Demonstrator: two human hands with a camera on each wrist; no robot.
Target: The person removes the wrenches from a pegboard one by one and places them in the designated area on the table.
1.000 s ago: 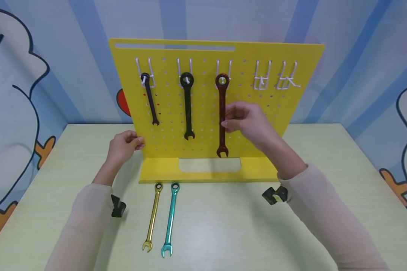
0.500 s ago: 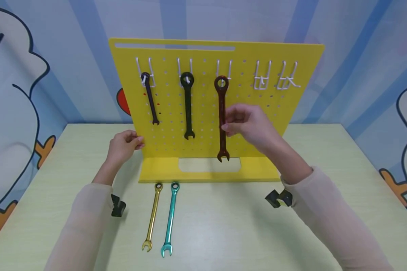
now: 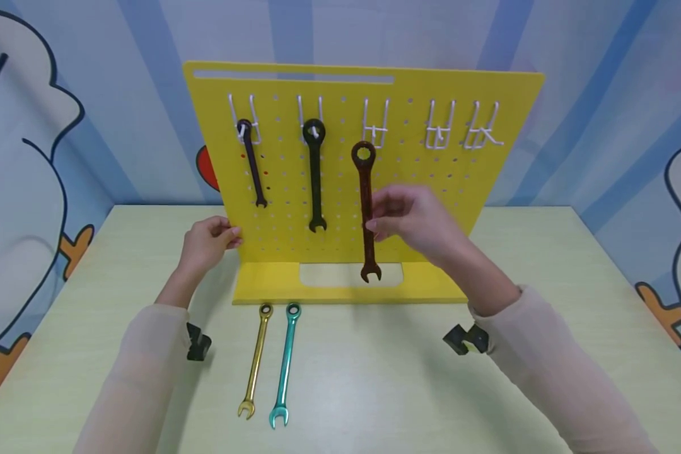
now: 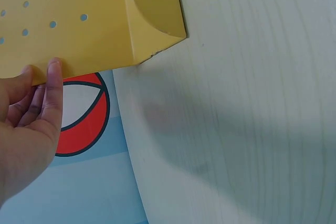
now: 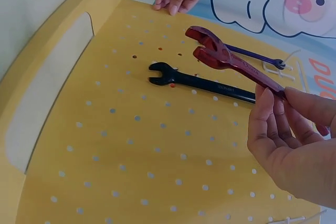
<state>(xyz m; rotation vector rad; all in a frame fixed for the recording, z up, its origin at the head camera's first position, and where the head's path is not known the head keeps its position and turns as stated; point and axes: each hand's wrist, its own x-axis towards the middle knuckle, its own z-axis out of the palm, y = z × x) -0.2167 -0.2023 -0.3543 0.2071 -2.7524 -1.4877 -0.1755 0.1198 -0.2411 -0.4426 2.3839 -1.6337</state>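
We are pinching the red wrench [image 3: 366,211] upright in our right hand [image 3: 411,217], off its hook [image 3: 374,126], left hand [image 3: 207,243] gripping the pegboard [image 3: 488,183] edge, fingers curled.

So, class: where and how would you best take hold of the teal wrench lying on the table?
Grip the teal wrench at mid-shaft, from above, fingers closing across its narrow width. It lies flat, the shaft is slim and straight, and the gold wrench lies close on its left, so come in slightly from the right.
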